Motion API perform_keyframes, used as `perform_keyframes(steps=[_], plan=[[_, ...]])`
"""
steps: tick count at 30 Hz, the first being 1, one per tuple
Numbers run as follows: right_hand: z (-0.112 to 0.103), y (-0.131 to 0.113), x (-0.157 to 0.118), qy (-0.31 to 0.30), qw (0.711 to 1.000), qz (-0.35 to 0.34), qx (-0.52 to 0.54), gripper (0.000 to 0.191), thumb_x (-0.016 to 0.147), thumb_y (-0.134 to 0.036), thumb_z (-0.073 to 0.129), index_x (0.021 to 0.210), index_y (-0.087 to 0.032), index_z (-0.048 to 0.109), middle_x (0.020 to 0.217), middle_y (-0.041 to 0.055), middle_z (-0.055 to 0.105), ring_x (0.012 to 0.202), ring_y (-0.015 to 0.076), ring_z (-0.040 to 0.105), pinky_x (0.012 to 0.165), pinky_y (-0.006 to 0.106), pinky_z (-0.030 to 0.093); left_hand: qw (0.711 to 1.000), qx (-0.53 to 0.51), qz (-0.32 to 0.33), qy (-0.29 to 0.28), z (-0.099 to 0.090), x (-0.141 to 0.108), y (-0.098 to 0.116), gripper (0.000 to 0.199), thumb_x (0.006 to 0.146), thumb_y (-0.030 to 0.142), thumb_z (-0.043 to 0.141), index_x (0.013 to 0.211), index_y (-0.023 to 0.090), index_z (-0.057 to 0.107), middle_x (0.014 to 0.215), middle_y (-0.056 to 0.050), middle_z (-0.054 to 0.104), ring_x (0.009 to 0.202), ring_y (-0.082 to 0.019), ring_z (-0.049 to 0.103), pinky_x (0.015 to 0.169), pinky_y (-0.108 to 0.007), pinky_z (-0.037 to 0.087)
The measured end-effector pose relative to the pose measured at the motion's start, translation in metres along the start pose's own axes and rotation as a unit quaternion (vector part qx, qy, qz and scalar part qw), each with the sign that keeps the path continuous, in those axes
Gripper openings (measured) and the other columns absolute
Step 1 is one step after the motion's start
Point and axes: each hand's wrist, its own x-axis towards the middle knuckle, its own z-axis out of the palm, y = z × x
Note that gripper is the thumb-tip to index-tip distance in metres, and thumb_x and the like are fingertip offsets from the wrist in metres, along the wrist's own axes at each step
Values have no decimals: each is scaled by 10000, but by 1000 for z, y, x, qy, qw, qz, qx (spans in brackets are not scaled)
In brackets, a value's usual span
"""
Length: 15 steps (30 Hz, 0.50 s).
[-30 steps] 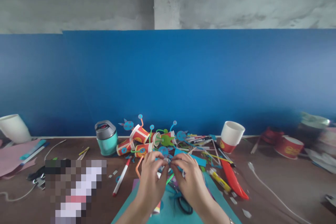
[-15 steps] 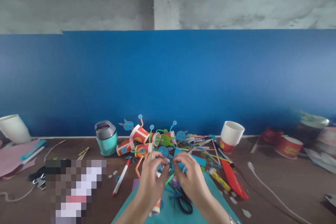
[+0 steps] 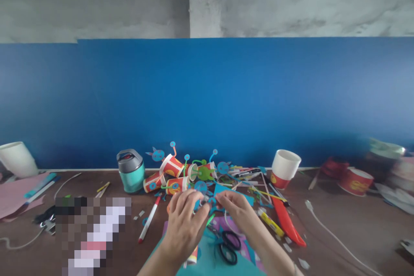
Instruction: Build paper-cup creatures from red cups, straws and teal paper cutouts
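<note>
My left hand point(image 3: 187, 222) is closed, thumb and fingers curled round something small that they mostly hide. Beside its fingertips a small blue paper piece point(image 3: 211, 202) shows, with a green straw end point(image 3: 210, 219) just below. My right hand point(image 3: 237, 207) pinches at the right edge of this blue paper, thumb against fingers. Under the hands lie black-handled scissors point(image 3: 229, 248) on teal paper point(image 3: 207, 268) and purple paper point(image 3: 247, 246). A red-and-yellow paper cup point(image 3: 193, 257) is partly hidden by my left wrist.
Behind the hands lie several decorated paper cups point(image 3: 172, 165) with straw limbs. A teal flask point(image 3: 132, 172) stands left of them, near a marker point(image 3: 150, 219). To the right are stacked white cups point(image 3: 286, 166), a yellow tube point(image 3: 271, 223) and a red strip point(image 3: 287, 222).
My right hand has turned and moved slightly up and right, uncovering more of the scissors and purple paper. The left hand has rolled inward, showing more of its back.
</note>
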Motion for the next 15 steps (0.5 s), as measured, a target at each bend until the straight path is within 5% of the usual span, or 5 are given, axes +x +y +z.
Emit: perform_keyframes(steps=[5, 8, 12, 15], plan=[[6, -1, 0, -21, 991, 32, 132, 392, 686, -538, 666, 646, -157, 584, 551, -32, 464, 521, 103, 391, 492, 225, 267, 1000, -26, -10, 10, -3, 1, 5, 122, 838, 141, 565, 856, 223, 653, 933, -49, 638, 974, -217, 538, 906, -362, 346], [4, -3, 0, -24, 990, 34, 132, 377, 688, -520, 667, 619, -160, 574, 540, -38, 452, 519, 98, 369, 496, 228, 262, 988, -112, -101, -29, -6, 4, 5, 117, 819, 184, 552, 897, 216, 633, 958, -66, 603, 955, -227, 533, 854, -360, 386], [0, -10, -3, -28, 993, 14, 112, 285, 703, -416, 679, 606, -163, 589, 528, -52, 423, 513, 90, 346, 486, 228, 252, 930, -234, -266, -99, -3, 9, -1, 86, 815, 256, 563, 804, 205, 631, 960, -71, 578, 953, -232, 544, 840, -363, 432], [0, -14, -7, -35, 981, 60, 180, 256, 664, -382, 727, 616, -155, 619, 541, -50, 453, 520, 85, 385, 501, 216, 291, 873, -328, -335, -135, 1, 10, -1, 157, 798, 279, 591, 668, 194, 617, 952, -66, 580, 955, -230, 564, 863, -356, 435]])
